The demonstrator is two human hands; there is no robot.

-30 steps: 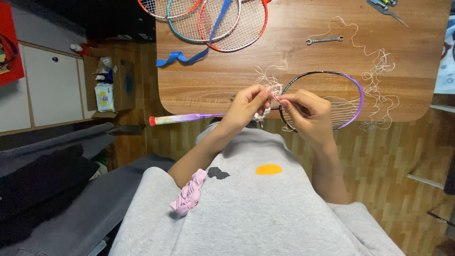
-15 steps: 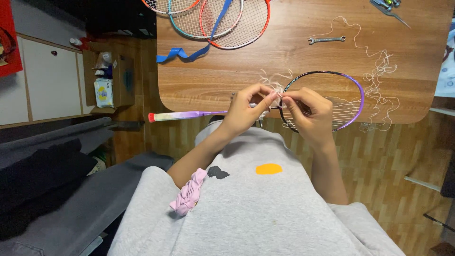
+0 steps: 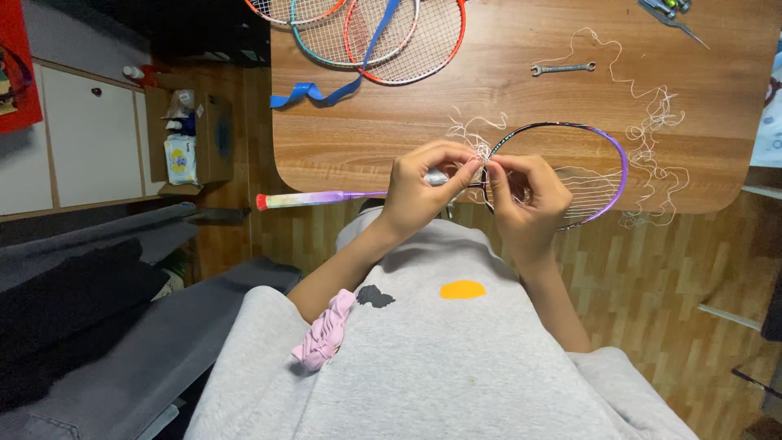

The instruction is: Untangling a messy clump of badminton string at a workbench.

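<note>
badminton racket held at its throat over the near edge of the wooden table, both hands pinched on loose string.

its long axis runs sideways: the black-and-purple head lies out past the right hand, while the shaft and pale grip with a red end reach out beyond the left hand. left hand is closed around the throat, fingertips together on frayed white string; right hand's fingertips are pinched on the same tuft, touching the left's. more loose string lies beyond the head, and a wrench further off.
</note>
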